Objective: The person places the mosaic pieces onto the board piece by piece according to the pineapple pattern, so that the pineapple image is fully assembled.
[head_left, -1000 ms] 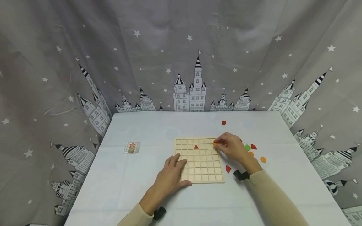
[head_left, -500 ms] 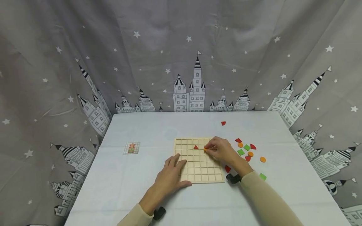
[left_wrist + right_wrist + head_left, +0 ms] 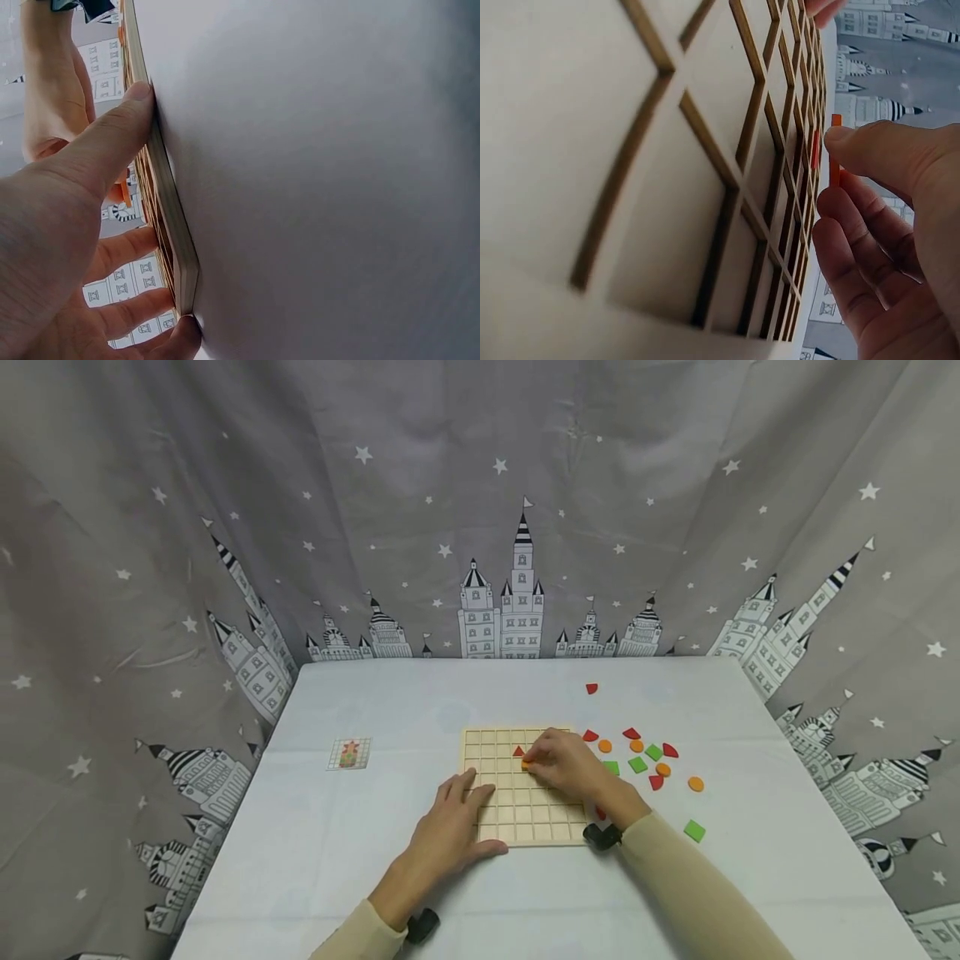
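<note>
My right grip (image 3: pixel 567 763) pinches a thin orange piece (image 3: pixel 526 766) over the pale wooden gridded board (image 3: pixel 533 817), left grip (image 3: pixel 448 817) spread along its edge; best kept level

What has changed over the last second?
The right hand moved left and slightly toward the person over the board, carrying the orange piece from near the board's right edge to beside the red triangle. Nothing was newly taken or let go; the piece remains pinched, above the board. The left hand at the board's near-left corner, the triangle and the card stayed put.
</note>
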`<act>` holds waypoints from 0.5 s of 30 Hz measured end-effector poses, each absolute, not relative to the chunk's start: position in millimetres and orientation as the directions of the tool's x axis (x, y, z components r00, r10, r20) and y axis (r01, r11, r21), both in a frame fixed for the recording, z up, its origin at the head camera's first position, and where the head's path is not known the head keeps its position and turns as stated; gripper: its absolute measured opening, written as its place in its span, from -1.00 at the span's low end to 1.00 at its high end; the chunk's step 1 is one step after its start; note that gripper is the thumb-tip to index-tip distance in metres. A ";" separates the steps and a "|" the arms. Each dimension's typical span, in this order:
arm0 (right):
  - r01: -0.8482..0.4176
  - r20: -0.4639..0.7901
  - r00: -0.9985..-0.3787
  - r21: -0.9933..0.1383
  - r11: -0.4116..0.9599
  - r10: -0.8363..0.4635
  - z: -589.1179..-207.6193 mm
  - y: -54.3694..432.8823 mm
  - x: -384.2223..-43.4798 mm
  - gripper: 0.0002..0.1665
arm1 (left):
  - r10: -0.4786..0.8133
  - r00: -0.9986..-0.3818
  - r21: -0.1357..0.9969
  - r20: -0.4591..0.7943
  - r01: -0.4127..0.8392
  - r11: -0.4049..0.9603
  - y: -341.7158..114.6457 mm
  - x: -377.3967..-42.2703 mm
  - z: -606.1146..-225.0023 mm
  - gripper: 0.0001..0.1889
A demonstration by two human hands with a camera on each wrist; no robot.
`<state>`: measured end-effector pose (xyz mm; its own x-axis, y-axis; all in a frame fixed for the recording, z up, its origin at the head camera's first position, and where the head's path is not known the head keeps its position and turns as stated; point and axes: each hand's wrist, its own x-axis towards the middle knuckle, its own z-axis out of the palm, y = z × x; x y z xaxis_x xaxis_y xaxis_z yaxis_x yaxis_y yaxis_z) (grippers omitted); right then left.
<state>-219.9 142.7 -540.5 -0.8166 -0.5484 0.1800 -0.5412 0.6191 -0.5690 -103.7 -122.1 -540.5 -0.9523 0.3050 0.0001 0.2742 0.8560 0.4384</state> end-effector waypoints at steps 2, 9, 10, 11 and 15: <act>-0.551 0.182 -0.809 -0.564 0.615 -0.558 -542.8 140.8 -220.8 -0.86 | 0.307 -0.952 0.436 -0.002 0.276 0.857 -121.6 -104.0 -540.7 0.02; -0.551 0.153 -0.800 -0.570 0.609 -0.580 -545.6 137.0 -220.5 -0.86 | 0.307 -0.952 0.426 -0.009 0.274 0.862 -120.5 -103.7 -541.1 0.02; -0.547 0.146 -0.802 -0.570 0.613 -0.580 -545.4 136.6 -220.0 -0.86 | 0.307 -0.952 0.424 -0.009 0.274 0.863 -120.5 -103.5 -541.1 0.03; -0.542 0.140 -0.804 -0.573 0.615 -0.578 -545.1 136.4 -219.9 -0.86 | 0.307 -0.952 0.424 -0.007 0.275 0.863 -120.5 -103.4 -541.3 0.02; -0.548 0.143 -0.802 -0.564 0.618 -0.581 -544.3 135.4 -220.4 -0.86 | 0.307 -0.952 0.423 0.011 0.283 0.861 -120.5 -103.8 -541.0 0.02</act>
